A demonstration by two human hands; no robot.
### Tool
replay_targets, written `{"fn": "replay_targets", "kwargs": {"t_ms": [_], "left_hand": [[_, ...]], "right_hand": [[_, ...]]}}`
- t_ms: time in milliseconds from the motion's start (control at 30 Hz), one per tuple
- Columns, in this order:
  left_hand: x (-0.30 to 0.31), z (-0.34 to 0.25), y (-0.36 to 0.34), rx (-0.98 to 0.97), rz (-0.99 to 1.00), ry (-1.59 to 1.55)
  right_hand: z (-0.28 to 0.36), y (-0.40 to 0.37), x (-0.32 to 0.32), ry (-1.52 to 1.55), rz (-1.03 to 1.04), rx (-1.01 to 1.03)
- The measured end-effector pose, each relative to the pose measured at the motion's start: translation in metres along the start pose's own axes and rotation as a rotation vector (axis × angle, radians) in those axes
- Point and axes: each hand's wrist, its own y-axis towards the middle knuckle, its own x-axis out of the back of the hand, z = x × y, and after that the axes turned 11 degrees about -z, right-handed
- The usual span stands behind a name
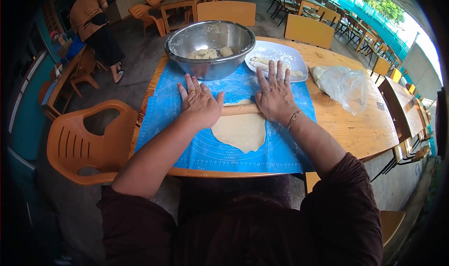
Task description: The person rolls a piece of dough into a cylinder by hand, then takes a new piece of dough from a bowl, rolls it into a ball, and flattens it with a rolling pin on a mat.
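Note:
A flat sheet of dough (pixel 240 132) lies on the blue pastry mat (pixel 187 156), its lower edge uneven. Across its upper part rests a wooden rolling pin (pixel 240 109). My left hand (pixel 199 102) lies over the pin's left end, fingers stretched forward. Over the right end is my right hand (pixel 276 95), flat with its fingers spread. Both palms press on the pin and hide its ends; neither hand wraps around it. Flour dusts my fingers.
Beyond my left hand stands a large metal bowl (pixel 210 68) holding dough pieces (pixel 206 54). A white dish (pixel 297 60) with dough rolls is behind my right hand. A plastic bag (pixel 343 86) lies right on the wooden table (pixel 369 130). An orange chair (pixel 89 144) stands left; a person (pixel 89 18) bends farther back.

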Motion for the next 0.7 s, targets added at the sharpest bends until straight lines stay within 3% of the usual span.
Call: {"fn": "replay_targets", "kwargs": {"t_ms": [300,500,567,700], "left_hand": [[0.008,-0.002,0.014,0.179,0.023,0.047],[-0.005,0.001,-0.016,0.078,-0.13,0.016],[-0.01,0.007,-0.037,-0.072,-0.258,-0.041],[0.005,0.015,-0.078,-0.215,-0.158,-0.141]], "right_hand": [[0.001,0.025,-0.013,-0.123,0.051,-0.096],[0.008,-0.006,0.007,0.023,0.096,-0.06],[0.009,-0.029,0.016,0.071,0.086,-0.046],[0.015,-0.074,0.045,0.163,0.072,0.066]]}}
